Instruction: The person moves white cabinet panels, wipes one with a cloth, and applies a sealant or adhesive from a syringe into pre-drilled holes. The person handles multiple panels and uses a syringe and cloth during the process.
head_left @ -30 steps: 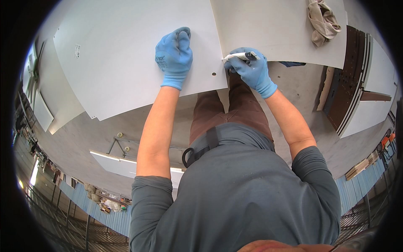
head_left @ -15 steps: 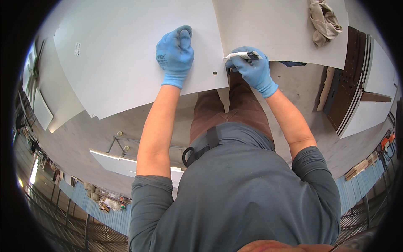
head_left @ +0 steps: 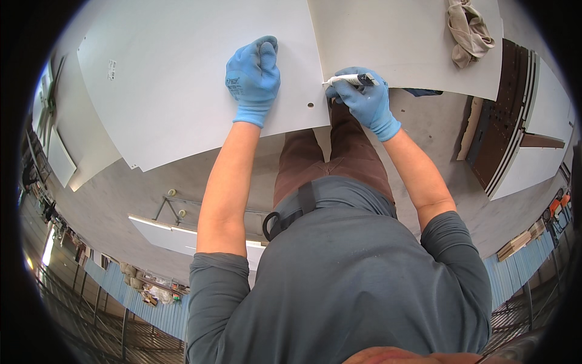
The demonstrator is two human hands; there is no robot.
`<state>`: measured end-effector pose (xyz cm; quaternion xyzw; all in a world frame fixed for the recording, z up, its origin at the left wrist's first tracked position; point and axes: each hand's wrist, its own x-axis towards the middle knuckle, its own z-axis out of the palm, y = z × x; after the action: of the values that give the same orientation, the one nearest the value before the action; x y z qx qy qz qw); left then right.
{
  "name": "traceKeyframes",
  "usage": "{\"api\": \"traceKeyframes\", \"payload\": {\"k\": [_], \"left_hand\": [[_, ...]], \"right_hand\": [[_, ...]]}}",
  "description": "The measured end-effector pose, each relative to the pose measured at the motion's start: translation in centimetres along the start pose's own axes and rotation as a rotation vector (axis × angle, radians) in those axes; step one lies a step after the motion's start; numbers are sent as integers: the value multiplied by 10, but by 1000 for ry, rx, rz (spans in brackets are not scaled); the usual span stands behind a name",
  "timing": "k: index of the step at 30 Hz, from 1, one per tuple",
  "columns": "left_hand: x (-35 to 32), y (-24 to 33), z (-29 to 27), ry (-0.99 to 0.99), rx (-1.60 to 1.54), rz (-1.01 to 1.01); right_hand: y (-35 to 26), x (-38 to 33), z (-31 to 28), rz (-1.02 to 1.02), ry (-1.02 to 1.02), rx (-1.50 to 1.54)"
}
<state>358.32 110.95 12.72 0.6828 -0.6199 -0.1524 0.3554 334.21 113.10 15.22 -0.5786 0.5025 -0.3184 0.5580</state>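
Both my hands wear blue work gloves. My left hand [head_left: 253, 79] is curled into a fist on a large white panel [head_left: 176, 85], and nothing shows in its fingers. My right hand [head_left: 362, 97] grips a white marker pen [head_left: 345, 79] with a dark end. The pen's thin tip points left and meets the panel's right edge, or lies just beside it. A small dark round hole [head_left: 310, 105] sits in the panel near its front right corner. My right fingertips are partly hidden behind the pen and hand.
Another white panel [head_left: 400, 48] extends at the right, with a crumpled beige cloth [head_left: 470, 33] on it. Brown and white boards [head_left: 503, 115] stand farther right. A small printed label [head_left: 111, 70] is stuck on the left panel. Below left is a wheeled metal frame [head_left: 176, 206].
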Motion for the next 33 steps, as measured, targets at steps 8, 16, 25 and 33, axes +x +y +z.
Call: {"api": "traceKeyframes", "payload": {"k": [8,16,25,33], "left_hand": [[0,-3,3,38,14,58],[0,-4,3,28,25,45],[-1,-5,4,29,19,45],[0,-3,2,27,10,41]], "right_hand": [[1,-1,1,-1,10,10],[6,-3,-2,-2,-2,-29],[10,-4,-1,18,-5,-7],[8,-3,0,-15,10,-23]]}}
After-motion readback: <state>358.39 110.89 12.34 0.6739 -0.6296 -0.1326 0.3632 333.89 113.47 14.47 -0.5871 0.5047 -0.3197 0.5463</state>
